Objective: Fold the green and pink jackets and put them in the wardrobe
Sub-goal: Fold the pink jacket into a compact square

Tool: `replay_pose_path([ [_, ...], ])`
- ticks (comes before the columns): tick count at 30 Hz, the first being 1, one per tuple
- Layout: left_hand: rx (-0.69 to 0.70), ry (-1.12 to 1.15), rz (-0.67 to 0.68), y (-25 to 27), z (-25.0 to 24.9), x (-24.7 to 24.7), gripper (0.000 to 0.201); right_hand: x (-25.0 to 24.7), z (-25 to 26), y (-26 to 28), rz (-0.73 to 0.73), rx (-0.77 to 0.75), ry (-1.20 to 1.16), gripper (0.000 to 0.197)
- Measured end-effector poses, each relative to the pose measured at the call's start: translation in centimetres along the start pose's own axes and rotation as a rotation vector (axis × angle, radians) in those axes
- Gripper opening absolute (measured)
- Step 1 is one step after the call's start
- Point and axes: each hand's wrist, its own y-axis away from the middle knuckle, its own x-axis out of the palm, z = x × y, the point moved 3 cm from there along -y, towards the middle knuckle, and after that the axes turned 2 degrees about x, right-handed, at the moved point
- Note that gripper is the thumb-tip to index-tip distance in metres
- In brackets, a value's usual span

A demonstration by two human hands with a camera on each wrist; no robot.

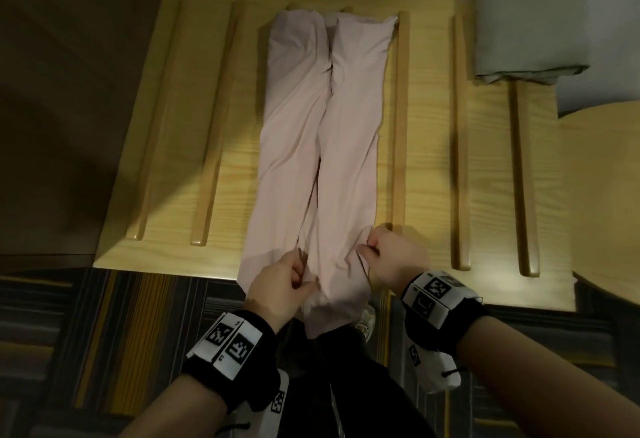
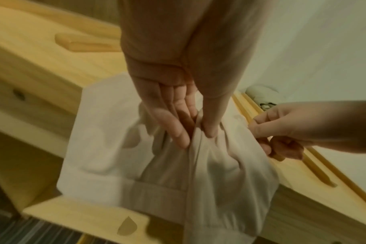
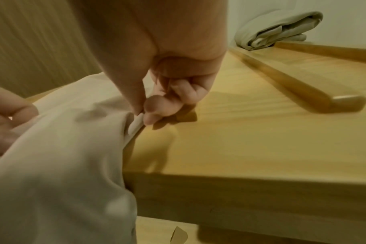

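The pink jacket [image 1: 311, 146] lies lengthwise on the wooden slatted platform [image 1: 429, 167], folded into a long narrow strip. Its near end hangs over the front edge. My left hand [image 1: 294, 278] pinches the fabric near the middle seam [image 2: 190, 137] at that near end. My right hand [image 1: 370, 247] pinches the jacket's right edge [image 3: 142, 115] between thumb and forefinger. The green jacket [image 1: 526, 29] sits folded at the platform's far right corner, seen also in the right wrist view [image 3: 276, 31].
Raised wooden slats [image 1: 460, 146] run front to back across the platform. A round wooden tabletop [image 1: 609, 195] stands at the right. Striped carpet [image 1: 104, 316] lies below the front edge, a dark wall on the left.
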Motion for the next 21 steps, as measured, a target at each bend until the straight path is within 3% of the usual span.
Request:
replay_pose_path([
  [3, -0.018, -0.141, -0.058, -0.4, -0.3, -0.6, 0.023, -0.4, -0.3, -0.3, 0.001, -0.041, -0.032, 0.017],
  [7, -0.091, -0.216, -0.149, -1.5, -0.7, -1.7, 0.019, -0.8, -1.4, -0.4, -0.021, -0.043, -0.065, 0.034],
  [11, -0.120, -0.294, -0.137, -2.2, -0.7, -1.8, 0.030, -0.7, -1.6, -0.6, -0.070, -0.052, -0.074, 0.033],
  [16, -0.110, -0.266, -0.114, -2.7, -0.9, -1.4, 0.030, -0.7, -1.0, -0.5, -0.160, -0.074, -0.167, 0.023],
  [19, -0.160, -0.190, -0.098, -2.8, -0.6, -1.7, 0.028, -1.3, 0.7, -0.5, -0.163, -0.201, -0.263, 0.020],
  [21, -0.144, -0.096, -0.108, -2.5, -0.5, -2.0, 0.021, -1.4, 2.2, -0.7, -0.128, -0.270, -0.325, 0.028],
])
